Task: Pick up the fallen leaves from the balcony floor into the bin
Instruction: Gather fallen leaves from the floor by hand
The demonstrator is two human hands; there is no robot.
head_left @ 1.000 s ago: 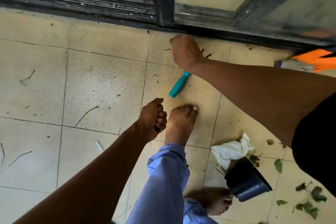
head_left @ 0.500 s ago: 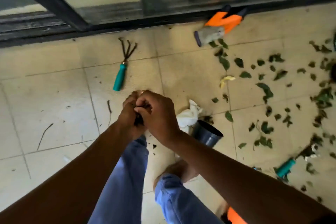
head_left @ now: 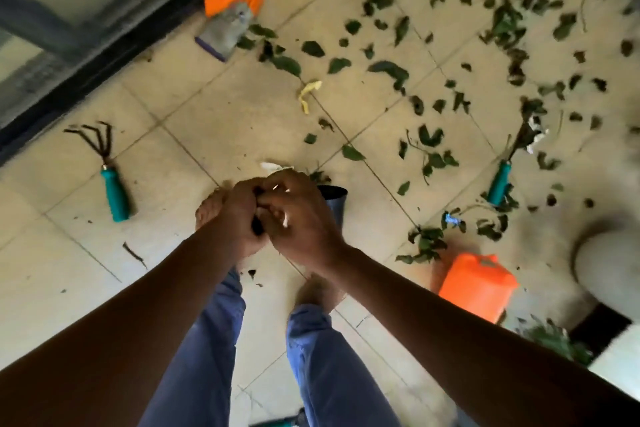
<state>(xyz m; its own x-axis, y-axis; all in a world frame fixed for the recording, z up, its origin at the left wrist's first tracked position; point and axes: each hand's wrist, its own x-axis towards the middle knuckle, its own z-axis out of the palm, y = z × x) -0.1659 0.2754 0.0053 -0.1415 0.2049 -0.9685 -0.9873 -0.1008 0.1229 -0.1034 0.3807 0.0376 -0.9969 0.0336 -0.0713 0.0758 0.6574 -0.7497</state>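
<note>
A person in blue trousers (head_left: 194, 367) is standing barefoot on a tiled balcony floor (head_left: 214, 115), both arms reaching forward and the hands meeting in front of the body. The left hand (head_left: 242, 215) is curling its fingers around something small and dark; what it is cannot be told. The right hand (head_left: 301, 218) is pressing against the left with fingers bent, and whether it is gripping anything cannot be told.

Just beyond the hands, a dark bin (head_left: 334, 201) is lying tipped on the floor, partly hidden by the right hand, with a scrap of white paper (head_left: 273, 167) showing beside it. An orange container (head_left: 478, 284) is sitting on the tiles near the right forearm.

A hand rake with a teal handle (head_left: 114, 191) is lying toward the floor's left edge, and a second teal-handled tool (head_left: 500, 179) is lying among the debris to the right.

Fallen green leaves (head_left: 391, 70) are lying scattered across the middle and the far right part of the floor, none of them in the bin as far as can be seen. A yellowed leaf (head_left: 308, 94) is lying among them. At the far edge, an orange and grey glove (head_left: 232, 0) is resting against the dark door track (head_left: 104, 45).
</note>
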